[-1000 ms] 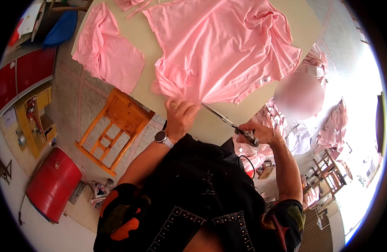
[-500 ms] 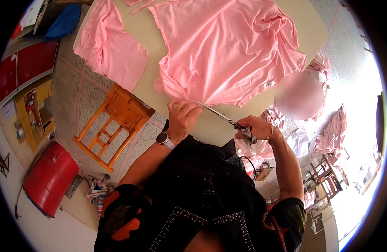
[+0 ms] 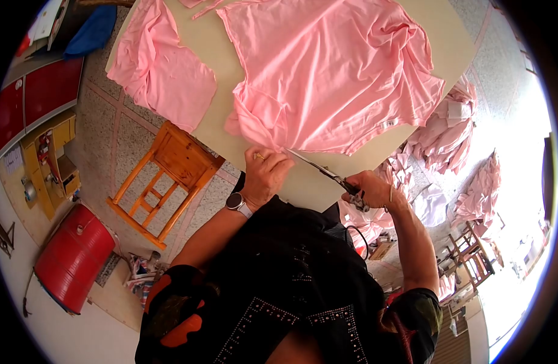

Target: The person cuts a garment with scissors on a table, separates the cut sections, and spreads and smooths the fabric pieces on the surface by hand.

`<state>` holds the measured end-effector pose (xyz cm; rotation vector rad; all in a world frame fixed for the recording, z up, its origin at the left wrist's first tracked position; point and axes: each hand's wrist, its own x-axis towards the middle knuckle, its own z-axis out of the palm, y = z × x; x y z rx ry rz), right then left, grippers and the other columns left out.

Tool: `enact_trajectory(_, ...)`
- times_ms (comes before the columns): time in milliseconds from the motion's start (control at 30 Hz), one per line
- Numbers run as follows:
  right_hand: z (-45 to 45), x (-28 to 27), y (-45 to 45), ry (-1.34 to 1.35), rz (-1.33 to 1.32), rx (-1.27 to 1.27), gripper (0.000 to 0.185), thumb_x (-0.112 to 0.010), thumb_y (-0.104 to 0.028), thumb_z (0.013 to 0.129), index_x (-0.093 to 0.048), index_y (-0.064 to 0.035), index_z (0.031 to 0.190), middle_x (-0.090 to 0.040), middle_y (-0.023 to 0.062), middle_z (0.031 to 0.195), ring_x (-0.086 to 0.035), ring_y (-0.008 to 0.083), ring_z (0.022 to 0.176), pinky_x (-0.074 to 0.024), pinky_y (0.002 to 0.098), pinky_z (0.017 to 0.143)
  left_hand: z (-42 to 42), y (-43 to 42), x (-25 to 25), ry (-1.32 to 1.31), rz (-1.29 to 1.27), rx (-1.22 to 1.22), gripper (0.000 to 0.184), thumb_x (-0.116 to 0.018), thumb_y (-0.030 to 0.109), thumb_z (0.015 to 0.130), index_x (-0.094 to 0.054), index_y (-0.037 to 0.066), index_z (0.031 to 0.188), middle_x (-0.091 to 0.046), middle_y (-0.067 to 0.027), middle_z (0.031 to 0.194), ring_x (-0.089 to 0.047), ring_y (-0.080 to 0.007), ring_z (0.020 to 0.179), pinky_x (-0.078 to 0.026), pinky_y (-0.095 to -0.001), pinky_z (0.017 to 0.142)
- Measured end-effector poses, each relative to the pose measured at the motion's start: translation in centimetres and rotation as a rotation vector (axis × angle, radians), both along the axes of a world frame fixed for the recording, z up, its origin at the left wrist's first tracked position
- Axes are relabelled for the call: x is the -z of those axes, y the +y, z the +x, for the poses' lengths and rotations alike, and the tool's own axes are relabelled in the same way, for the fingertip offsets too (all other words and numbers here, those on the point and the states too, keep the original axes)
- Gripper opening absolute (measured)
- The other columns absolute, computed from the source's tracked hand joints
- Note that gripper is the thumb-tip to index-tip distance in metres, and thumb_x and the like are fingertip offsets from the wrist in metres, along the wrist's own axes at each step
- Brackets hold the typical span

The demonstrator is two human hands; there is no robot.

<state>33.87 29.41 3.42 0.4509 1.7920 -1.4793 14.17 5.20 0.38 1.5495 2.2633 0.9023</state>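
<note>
A large pink garment point(image 3: 333, 73) lies creased across the table, its near edge by my hands. My left hand point(image 3: 267, 173), with a ring and a watch, is closed in a pinch on that edge. In my right hand point(image 3: 370, 189) are the handles of a pair of scissors point(image 3: 318, 167). Their blades point up and left, and the tips touch the garment's edge beside my left fingers. Whether the blades are parted I cannot tell. A separate pink fabric piece point(image 3: 163, 73) lies to the left, hanging over the table edge.
The pale table point(image 3: 312, 197) ends just before my body. A wooden chair point(image 3: 176, 167) stands at its left side. Farther left is a red drum point(image 3: 76, 258). Heaps of pink cloth point(image 3: 442, 130) lie on the right, near wooden stools point(image 3: 473, 258).
The garment and my hands have shifted very slightly. My grips are the same. The blurred round patch at the right is gone, and the pink heap there now shows.
</note>
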Motion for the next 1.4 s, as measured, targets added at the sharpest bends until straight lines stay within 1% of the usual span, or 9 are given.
enact_trajectory(167,-0.4,-0.4,-0.1,0.000,0.041,-0.081,0.037,-0.075,-0.032,0.087,-0.064,0.0026,0.081,-0.061,0.0175,0.064,-0.057,0.0240,0.058,-0.0464,0.0415,0.060,-0.6,0.2,-0.8,0.058,-0.003,-0.040,0.022,-0.075,0.004,0.074,-0.069,0.013,0.093,-0.062,0.0022,0.099,-0.058,-0.0173,0.088,-0.036,-0.0404,0.090)
enact_trajectory(267,0.5,0.0,-1.1,0.014,0.011,-0.053,0.040,-0.075,-0.035,0.087,-0.062,0.0028,0.082,-0.059,0.0135,0.063,-0.054,0.0202,0.059,-0.0444,0.0395,0.059,-1.4,0.0,-0.2,0.032,-0.053,-0.067,0.019,-0.074,0.003,0.077,-0.068,0.011,0.093,-0.061,-0.0008,0.102,-0.060,-0.0201,0.090,-0.039,-0.0385,0.087)
enact_trajectory(467,3.2,-0.2,-6.0,-0.109,-0.265,0.278,0.043,-0.076,-0.039,0.088,-0.060,0.0000,0.083,-0.045,0.0009,0.064,-0.042,0.0121,0.062,-0.0367,0.0340,0.057,-2.1,-0.8,0.9,-0.098,-0.053,-0.087,0.018,-0.073,0.000,0.079,-0.067,0.009,0.094,-0.062,-0.0019,0.096,-0.061,-0.0235,0.091,-0.043,-0.0358,0.079)
enact_trajectory(733,0.3,-2.4,-11.7,-0.093,-0.153,0.477,0.039,-0.072,-0.040,0.089,-0.055,-0.0053,0.082,-0.049,-0.0013,0.067,-0.047,0.0091,0.062,-0.0364,0.0279,0.056,-3.1,0.4,-1.1,0.061,-0.007,0.055,0.015,-0.071,0.006,0.081,-0.066,0.013,0.094,-0.061,-0.0011,0.089,-0.061,-0.0226,0.089,-0.041,-0.0393,0.084)
enact_trajectory(767,-0.2,-2.8,-12.4,-0.199,-0.182,0.557,0.041,-0.075,-0.041,0.088,-0.060,-0.0031,0.090,-0.049,0.0002,0.073,-0.046,0.0123,0.070,-0.0396,0.0327,0.065,-3.3,0.6,-1.3,0.079,0.011,0.073,0.015,-0.071,0.006,0.081,-0.066,0.014,0.094,-0.061,-0.0008,0.089,-0.061,-0.0223,0.088,-0.040,-0.0394,0.084)
enact_trajectory(967,-1.7,-1.6,-16.5,-0.221,-0.274,0.817,0.037,-0.075,-0.037,0.088,-0.058,-0.0040,0.083,-0.048,-0.0027,0.069,-0.045,0.0093,0.066,-0.0377,0.0301,0.058,-4.0,0.5,-0.2,-0.057,0.003,0.086,0.017,-0.075,0.005,0.078,-0.065,0.012,0.091,-0.065,0.0003,0.088,-0.063,-0.0200,0.084,-0.039,-0.0377,0.084)
enact_trajectory(1067,-2.2,-0.9,-18.4,-0.108,-0.237,0.867,0.033,-0.071,-0.033,0.090,-0.056,-0.0053,0.080,-0.050,-0.0005,0.058,-0.047,0.0090,0.049,-0.0347,0.0263,0.046,-4.2,0.7,-0.3,-0.112,0.003,0.067,0.017,-0.074,0.005,0.079,-0.065,0.011,0.091,-0.066,0.0001,0.087,-0.063,-0.0202,0.085,-0.039,-0.0371,0.083)
enact_trajectory(1267,-3.4,-1.7,-20.0,-0.081,-0.204,0.966,0.032,-0.070,-0.029,0.093,-0.055,-0.0062,0.077,-0.050,-0.0021,0.057,-0.048,0.0077,0.049,-0.0342,0.0258,0.045,-4.8,0.5,-0.2,-0.189,-0.004,0.107,0.016,-0.074,0.004,0.080,-0.065,0.012,0.091,-0.067,0.0009,0.085,-0.064,-0.0195,0.084,-0.040,-0.0370,0.083)
enact_trajectory(1400,-3.1,-1.8,-20.5,-0.135,-0.187,0.979,0.033,-0.075,-0.029,0.091,-0.057,-0.0053,0.076,-0.046,-0.0056,0.064,-0.042,0.0053,0.061,-0.0346,0.0275,0.052,-5.0,0.3,-0.5,-0.230,-0.017,0.127,0.016,-0.074,0.005,0.080,-0.065,0.012,0.091,-0.066,0.0023,0.084,-0.064,-0.0186,0.084,-0.040,-0.0366,0.083)
